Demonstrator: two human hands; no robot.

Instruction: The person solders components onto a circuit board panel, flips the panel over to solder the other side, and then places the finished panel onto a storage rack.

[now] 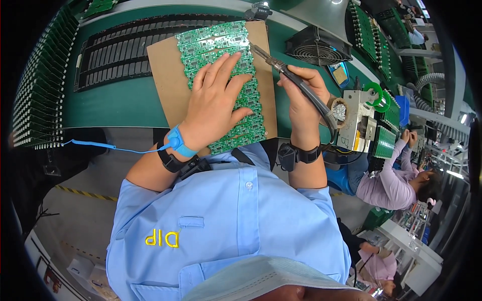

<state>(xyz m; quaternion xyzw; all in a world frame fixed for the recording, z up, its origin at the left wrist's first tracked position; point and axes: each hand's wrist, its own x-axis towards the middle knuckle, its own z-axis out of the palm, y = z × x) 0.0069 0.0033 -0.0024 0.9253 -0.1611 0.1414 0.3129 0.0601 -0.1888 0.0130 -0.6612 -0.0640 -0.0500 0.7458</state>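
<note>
A long green panel of circuit boards [213, 44] lies on a brown cardboard sheet [163, 67] in front of me. My left hand [216, 95] rests on the panel, palm down with fingers spread, holding nothing. In my right hand [306, 98] is a soldering iron [301, 83], its dark cable trailing down past the wrist. The iron's tip points at the panel's upper right edge; whether it touches cannot be told. A blue wrist strap [179, 142] with a coiled cord circles my left wrist.
A black slotted tray [120, 55] lies at the back left. Racks of upright green boards [45, 85] stand far left. On the right are a black fan [316, 47], a round tin [339, 111] and a green solder reel [379, 98]. A co-worker [389, 183] sits further right.
</note>
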